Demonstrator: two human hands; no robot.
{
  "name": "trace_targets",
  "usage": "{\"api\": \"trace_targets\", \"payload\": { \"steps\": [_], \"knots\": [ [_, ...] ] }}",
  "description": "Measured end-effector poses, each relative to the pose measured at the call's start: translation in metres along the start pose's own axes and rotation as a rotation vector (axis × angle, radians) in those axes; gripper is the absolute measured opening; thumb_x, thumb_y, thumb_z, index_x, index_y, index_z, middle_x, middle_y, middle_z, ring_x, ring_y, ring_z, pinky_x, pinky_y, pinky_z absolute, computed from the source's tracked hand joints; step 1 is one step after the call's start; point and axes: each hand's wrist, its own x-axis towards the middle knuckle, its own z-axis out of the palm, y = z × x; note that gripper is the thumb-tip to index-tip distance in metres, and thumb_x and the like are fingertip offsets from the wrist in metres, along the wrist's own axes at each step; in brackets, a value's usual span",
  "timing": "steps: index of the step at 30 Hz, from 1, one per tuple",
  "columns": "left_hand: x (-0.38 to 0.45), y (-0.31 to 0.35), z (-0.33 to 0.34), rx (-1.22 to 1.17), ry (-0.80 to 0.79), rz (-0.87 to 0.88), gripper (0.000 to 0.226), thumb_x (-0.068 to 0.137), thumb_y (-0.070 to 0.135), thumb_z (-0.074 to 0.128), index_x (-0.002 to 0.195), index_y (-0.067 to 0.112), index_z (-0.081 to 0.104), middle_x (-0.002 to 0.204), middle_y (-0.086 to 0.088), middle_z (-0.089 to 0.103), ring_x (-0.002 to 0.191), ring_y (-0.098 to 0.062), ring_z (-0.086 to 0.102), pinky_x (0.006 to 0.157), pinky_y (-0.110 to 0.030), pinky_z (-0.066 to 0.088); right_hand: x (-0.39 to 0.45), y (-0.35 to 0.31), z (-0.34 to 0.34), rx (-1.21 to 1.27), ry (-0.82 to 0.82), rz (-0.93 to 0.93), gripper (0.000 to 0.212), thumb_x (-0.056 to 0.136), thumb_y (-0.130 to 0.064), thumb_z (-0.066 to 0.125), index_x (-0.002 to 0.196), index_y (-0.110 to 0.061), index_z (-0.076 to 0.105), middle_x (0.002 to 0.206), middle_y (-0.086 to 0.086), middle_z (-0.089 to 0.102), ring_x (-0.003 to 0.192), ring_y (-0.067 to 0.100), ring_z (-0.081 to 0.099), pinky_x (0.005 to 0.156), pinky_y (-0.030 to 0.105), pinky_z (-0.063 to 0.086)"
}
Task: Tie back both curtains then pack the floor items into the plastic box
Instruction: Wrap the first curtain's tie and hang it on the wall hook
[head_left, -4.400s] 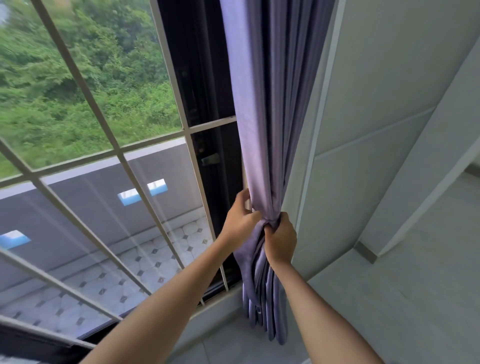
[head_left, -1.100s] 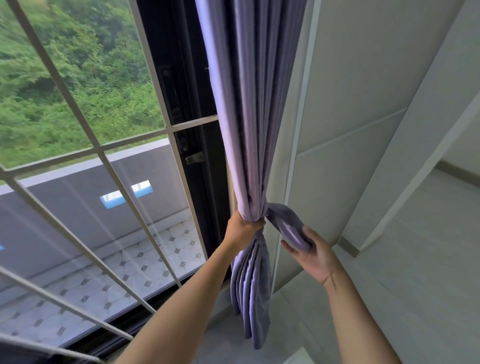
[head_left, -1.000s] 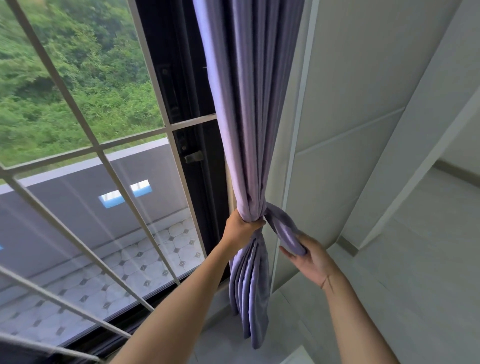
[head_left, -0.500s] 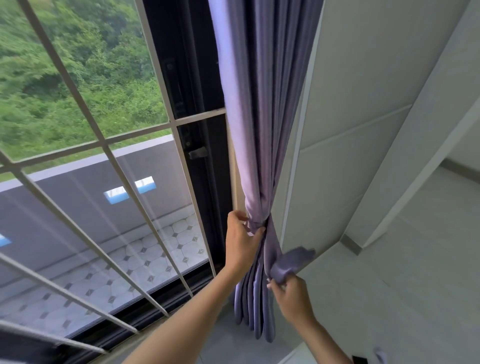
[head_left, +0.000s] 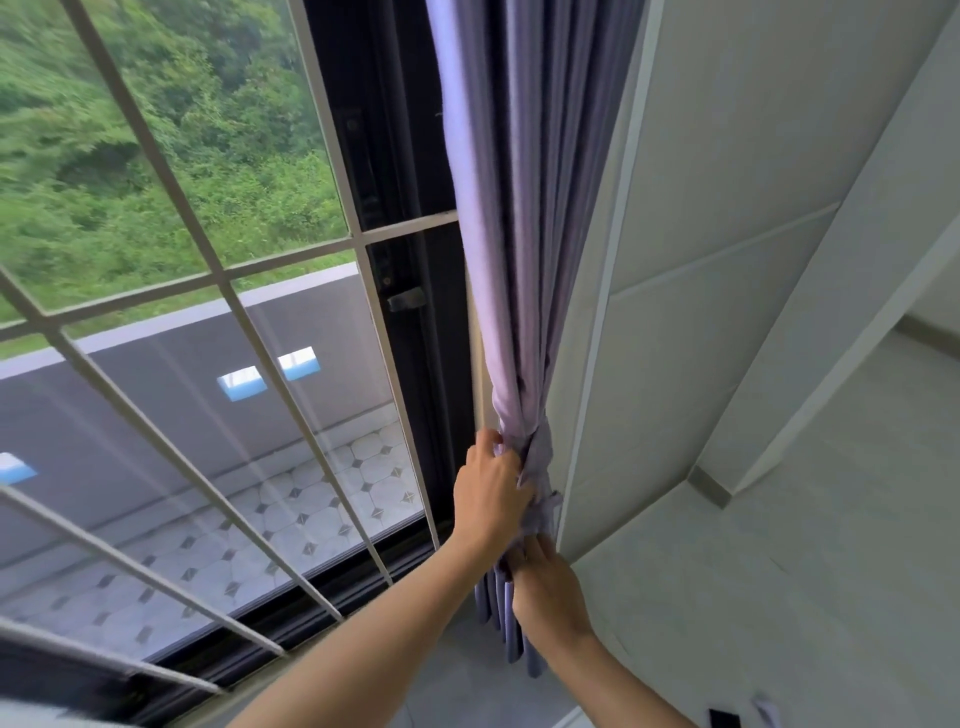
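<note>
A purple curtain (head_left: 524, 218) hangs gathered into a narrow bundle between the window and the white wall. A tie-back of the same purple cloth (head_left: 540, 467) wraps around its waist. My left hand (head_left: 491, 493) grips the bundle at the wrap from the window side. My right hand (head_left: 545, 582) sits just below it, fingers closed on the loose end of the tie-back against the curtain. The curtain's lower folds (head_left: 511, 631) hang down behind my right hand. No plastic box is in view.
A barred window (head_left: 218, 280) with a dark sliding frame (head_left: 395, 291) fills the left. The white panelled wall (head_left: 727, 291) stands right of the curtain. Pale floor (head_left: 805, 597) lies to the right, with a small dark item (head_left: 723, 718) and a pale one (head_left: 764, 711) at the bottom edge.
My right hand has brought the tie-back's loose end from out at the right in against the curtain, under my left hand. The left hand kept its grip at the waist.
</note>
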Motion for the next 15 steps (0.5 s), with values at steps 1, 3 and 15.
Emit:
{"api": "trace_targets", "payload": {
  "steps": [1,3,15],
  "knots": [
    [0.001,-0.004,0.0,-0.013,-0.015,0.013,0.022,0.086,0.027,0.063,0.094,0.006,0.06,0.116,-0.002,0.045,0.085,-0.022,0.053,0.058,-0.029,0.049,-0.002,0.003,0.004,-0.017,0.033,-0.039,0.03,0.08,-0.023,0.039,0.092,-0.022,0.066,0.097,-0.002,0.065,0.084,0.017,0.067,0.065,0.022,0.053],
    [0.004,-0.012,-0.001,-0.056,-0.043,0.049,0.017,0.089,0.02,0.059,0.095,0.004,0.059,0.119,-0.002,0.044,0.078,-0.022,0.055,0.058,-0.031,0.05,-0.003,0.004,0.001,0.114,0.057,-0.083,0.035,0.081,-0.015,0.043,0.109,-0.03,0.057,0.117,-0.006,0.053,0.094,0.013,0.063,0.072,0.018,0.05],
    [0.015,-0.042,-0.02,-0.167,-0.079,0.123,0.021,0.085,-0.006,0.048,0.096,0.002,0.065,0.119,-0.008,0.06,0.104,-0.028,0.061,0.083,-0.04,0.052,0.072,0.005,-0.03,0.742,0.223,0.547,0.068,0.083,-0.013,0.07,0.141,-0.014,0.036,0.132,0.003,0.053,0.118,0.019,0.055,0.086,0.013,0.04]
  ]
}}
